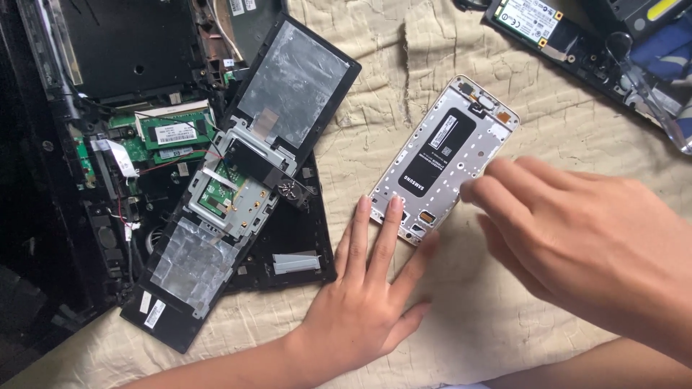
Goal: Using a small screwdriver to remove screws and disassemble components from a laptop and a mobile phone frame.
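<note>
Two hands worked an opened phone (pixel 445 160), back cover off, lying diagonally on a quilted beige cloth (pixel 447 317). Left hand (pixel 360 302) lay flat, fingers spread, fingertips (pixel 395 205) pressed on the phone's lower edge. Right hand (pixel 577 245) hovered over its right side, fingers loosely curled, holding nothing visible; fingertip contact blurred, cannot tell. Black laptop panel with foil patches (pixel 238 173) sat well left, stripped laptop chassis (pixel 122 108) beyond, another board (pixel 548 25) top right. Risk: phone likely slides on the soft cloth if the left pins only one edge; a slip could scratch the exposed battery (pixel 436 153).
</note>
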